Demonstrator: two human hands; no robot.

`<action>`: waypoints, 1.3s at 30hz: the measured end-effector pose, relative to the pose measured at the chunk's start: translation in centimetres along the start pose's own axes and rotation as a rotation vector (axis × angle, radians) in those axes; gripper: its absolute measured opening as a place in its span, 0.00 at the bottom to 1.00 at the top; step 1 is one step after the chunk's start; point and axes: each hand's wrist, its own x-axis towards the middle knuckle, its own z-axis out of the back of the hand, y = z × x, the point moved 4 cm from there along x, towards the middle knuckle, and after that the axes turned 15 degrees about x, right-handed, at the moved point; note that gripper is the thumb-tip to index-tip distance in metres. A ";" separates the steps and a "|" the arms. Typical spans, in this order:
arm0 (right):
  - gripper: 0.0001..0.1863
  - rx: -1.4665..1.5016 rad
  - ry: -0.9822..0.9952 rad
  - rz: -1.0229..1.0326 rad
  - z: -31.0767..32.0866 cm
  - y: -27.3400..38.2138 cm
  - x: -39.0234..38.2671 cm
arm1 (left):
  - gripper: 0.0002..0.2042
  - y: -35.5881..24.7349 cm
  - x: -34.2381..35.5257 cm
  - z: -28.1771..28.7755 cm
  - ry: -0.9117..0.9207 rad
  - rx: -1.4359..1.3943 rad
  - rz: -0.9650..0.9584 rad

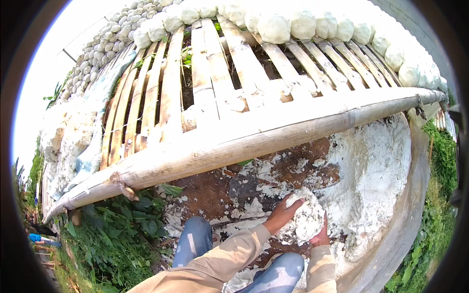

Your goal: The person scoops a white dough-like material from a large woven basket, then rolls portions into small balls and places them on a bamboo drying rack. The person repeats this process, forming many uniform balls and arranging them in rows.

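Note:
Low in front of my knees, I hold a rough lump of white, wet-looking paste (pixel 304 222) between both hands. My left hand (pixel 284 213) grips its left side, with the thumb over the top. Around the right side curl the fingers of my right hand (pixel 321 234), partly hidden by the lump. Dark specks dot its surface. Just to the right lies a large heap of the same white material (pixel 371 180), spread over a sheet on the ground.
A thick bamboo pole (pixel 264 144) edges a slatted bamboo rack (pixel 207 73) beyond my hands. Rounded white lumps (pixel 273 27) line its far side; smaller balls (pixel 100 46) cover the far left. Left of my knees grow leafy plants (pixel 117 234). Plastic sheeting (pixel 415 190) borders the heap.

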 end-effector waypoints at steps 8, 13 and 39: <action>0.40 0.078 0.068 0.169 -21.4 -1.1 -22.8 | 0.39 -22.3 -22.0 -2.4 0.130 0.231 -0.216; 0.40 -0.026 0.212 0.184 -45.0 -4.9 -28.8 | 0.43 -39.8 -37.3 5.3 -0.095 0.286 -0.506; 0.44 -1.815 1.215 0.855 -71.6 -77.2 -2.1 | 0.29 -27.7 -52.5 76.6 -1.762 0.549 -0.487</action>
